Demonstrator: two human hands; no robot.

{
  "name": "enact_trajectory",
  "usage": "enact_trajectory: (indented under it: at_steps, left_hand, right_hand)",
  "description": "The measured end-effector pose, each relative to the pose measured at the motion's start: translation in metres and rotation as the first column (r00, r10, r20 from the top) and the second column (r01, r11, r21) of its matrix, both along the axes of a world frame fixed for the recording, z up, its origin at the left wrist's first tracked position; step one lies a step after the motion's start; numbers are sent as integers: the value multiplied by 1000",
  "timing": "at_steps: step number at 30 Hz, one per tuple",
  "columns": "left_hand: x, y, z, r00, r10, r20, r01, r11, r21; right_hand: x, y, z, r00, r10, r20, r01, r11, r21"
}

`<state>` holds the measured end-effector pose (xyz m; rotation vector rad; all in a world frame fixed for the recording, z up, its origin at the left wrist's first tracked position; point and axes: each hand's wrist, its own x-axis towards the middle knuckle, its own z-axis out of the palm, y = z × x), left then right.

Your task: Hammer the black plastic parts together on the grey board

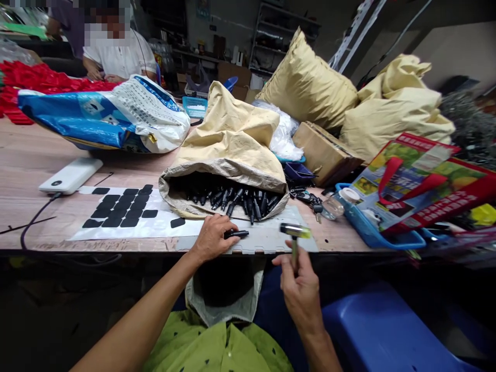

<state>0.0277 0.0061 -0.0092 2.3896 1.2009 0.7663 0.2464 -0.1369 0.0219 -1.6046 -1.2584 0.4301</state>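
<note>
My right hand (300,281) is closed around the handle of a small hammer (294,230), its head raised over the table edge. My left hand (215,235) rests at the table edge, its fingers on a short black pen-like tube (237,234) lying on a grey board (271,235). Just behind, a beige sack (232,150) lies on its side with its mouth facing me. Many similar black tubes (251,201) spill toward that mouth. Below the table edge, between my arms, hangs another open sack (248,297); its inside is dark.
Left of my hands, black rounded pads (116,209) lie on a white sheet (83,234), near a white power bank (72,175) and a blue-white bag (104,116). At right are a blue basket (403,240), a jar (333,206) and keys (318,211). A person (120,57) sits across the table.
</note>
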Motion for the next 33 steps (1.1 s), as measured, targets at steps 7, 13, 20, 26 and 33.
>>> enact_trajectory:
  at_steps: [7, 13, 20, 26, 33]
  left_hand:
    - [-1, 1, 3, 1000, -11, -14, 11, 999, -43]
    - [-1, 2, 3, 999, -29, -15, 28, 999, -46]
    - [-1, 3, 0, 1000, -30, -4, 30, 998, -51]
    - [0, 0, 2, 1000, -12, 1, 12, 999, -42]
    - [-1, -4, 7, 994, -46, 101, 48, 999, -12]
  right_hand:
    - [-35, 5, 1, 978, 155, 139, -151, 988, -42]
    - [-50, 12, -5, 926, 242, 290, -238, 970, -51]
    - [-42, 11, -11, 949, 156, 274, -159, 987, -10]
    - [-33, 13, -16, 949, 168, 265, -161, 986, -51]
    - [39, 36, 2, 800, -305, 517, 362, 932, -9]
